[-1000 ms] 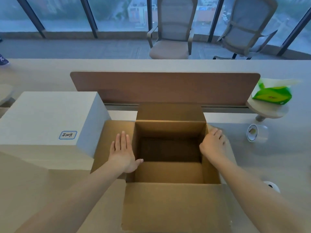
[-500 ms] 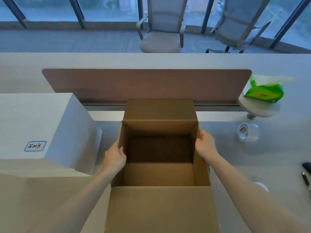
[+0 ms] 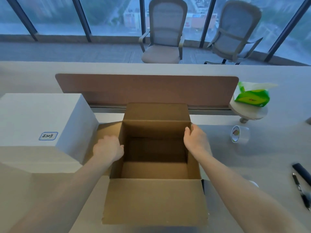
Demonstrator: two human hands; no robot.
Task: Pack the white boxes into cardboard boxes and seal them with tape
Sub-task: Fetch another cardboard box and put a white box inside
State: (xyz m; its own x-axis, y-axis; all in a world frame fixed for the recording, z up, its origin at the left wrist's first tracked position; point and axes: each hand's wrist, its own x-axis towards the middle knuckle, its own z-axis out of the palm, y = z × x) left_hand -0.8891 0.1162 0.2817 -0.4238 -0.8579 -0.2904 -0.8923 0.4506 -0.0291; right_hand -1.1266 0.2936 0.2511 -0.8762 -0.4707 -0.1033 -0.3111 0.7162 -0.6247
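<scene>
Fingers (image 3: 188,130) on cardboard box (image 3: 156,199), grey desk (image 3: 252,158), office chairs (image 3: 165,31), windows (image 3: 109,12)

The left hand (image 3: 107,149) blurs over the open brown cardboard box's (image 3: 155,200) left flap, and the large white box (image 3: 40,118) and black pen (image 3: 301,190) run off the frame's edges.

I'm standing in an office. My desk (image 3: 252,165) is a long pale shared surface with a brown privacy divider (image 3: 146,89) running across the middle of the frame. Behind it, along the top, two grey mesh swivel chairs (image 3: 165,31) stand on grey carpet before floor-to-ceiling windows (image 3: 109,14) with dark frames, looking down on city buildings. A green tissue pack (image 3: 252,97) sits at right, and pens (image 3: 301,190) lie at the lower right edge.
</scene>
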